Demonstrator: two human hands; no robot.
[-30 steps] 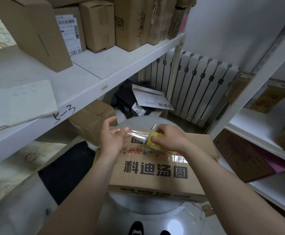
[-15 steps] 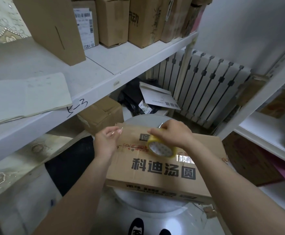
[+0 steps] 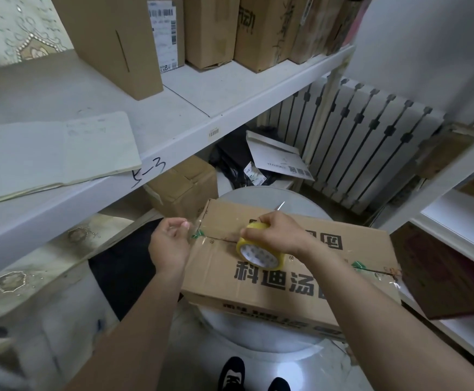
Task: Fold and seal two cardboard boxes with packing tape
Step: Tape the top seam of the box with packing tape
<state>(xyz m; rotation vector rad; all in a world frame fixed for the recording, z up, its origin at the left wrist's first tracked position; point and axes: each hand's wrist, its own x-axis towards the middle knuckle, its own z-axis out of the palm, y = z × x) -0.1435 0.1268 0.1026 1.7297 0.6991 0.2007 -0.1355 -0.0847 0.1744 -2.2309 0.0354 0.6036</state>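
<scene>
A flat brown cardboard box (image 3: 329,266) with black printed characters lies on a round white stool (image 3: 261,342). Its top flaps are closed, with a seam running across the top. My right hand (image 3: 275,235) grips a yellow roll of clear packing tape (image 3: 258,249) standing on the seam. My left hand (image 3: 169,239) is at the box's left end and pinches the free end of the clear tape (image 3: 194,228), stretched from the roll over the left edge.
A white shelf (image 3: 173,119) on the left carries several cardboard boxes (image 3: 210,29) and an open notebook (image 3: 52,153). Another box (image 3: 185,187) sits under it. A white radiator (image 3: 365,148) stands behind, a second shelf unit (image 3: 461,221) on the right. My shoes (image 3: 233,373) show below.
The tape roll came down from above the box onto its top seam. My left hand moved left and down to the box's left end, drawing the tape out. The camera tilted downward.
</scene>
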